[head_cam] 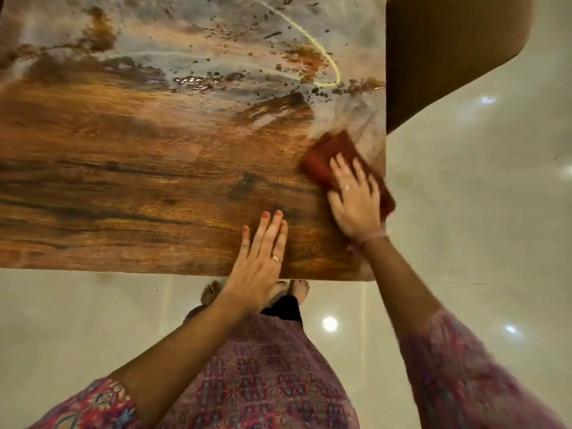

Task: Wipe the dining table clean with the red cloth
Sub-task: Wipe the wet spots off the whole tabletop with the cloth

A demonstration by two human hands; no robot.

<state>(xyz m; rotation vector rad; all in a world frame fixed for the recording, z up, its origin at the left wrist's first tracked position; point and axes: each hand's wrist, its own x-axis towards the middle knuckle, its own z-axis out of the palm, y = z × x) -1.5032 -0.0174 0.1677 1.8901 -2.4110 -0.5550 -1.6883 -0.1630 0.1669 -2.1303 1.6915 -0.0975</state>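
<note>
The wooden dining table (130,187) fills the upper left of the head view. Its far part is smeared with pale film, dark specks and droplets (198,82). The folded red cloth (334,156) lies flat near the table's right edge. My right hand (353,199) presses on it with spread, straight fingers; the cloth looks motion-blurred. My left hand (263,255) rests flat on the bare wood near the table's front edge, fingers straight and together, a ring on one finger.
A brown chair (448,51) stands beyond the table's right edge at the upper right. Glossy pale floor tiles (479,212) surround the table. My feet (297,289) are just under the front edge.
</note>
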